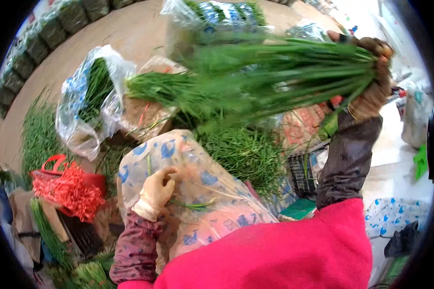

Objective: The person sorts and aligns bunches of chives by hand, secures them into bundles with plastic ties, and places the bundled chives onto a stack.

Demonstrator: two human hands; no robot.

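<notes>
My right hand (pixel 373 79), in a brown glove, grips a large bunch of long green stalks (pixel 284 72) by one end at the upper right. The bunch stretches leftward and is blurred by motion. My left hand (pixel 158 190), in a pale glove, rests over the plastic sheet with blue prints (pixel 202 178) on my lap. Its fingers are curled, thumb near the fingertips, and whatever they may hold is too small to make out. A few loose green blades (pixel 200 206) lie on the sheet beside it.
Loose greens (pixel 248 156) are heaped beyond my lap. A clear bag of greens (pixel 97 89) stands at the upper left, near a cardboard box (pixel 142 118). Red ties (pixel 72 190) lie at the left. A black crate (pixel 301 168) stands right of the heap; wrapped bundles (pixel 226 17) lie at the back.
</notes>
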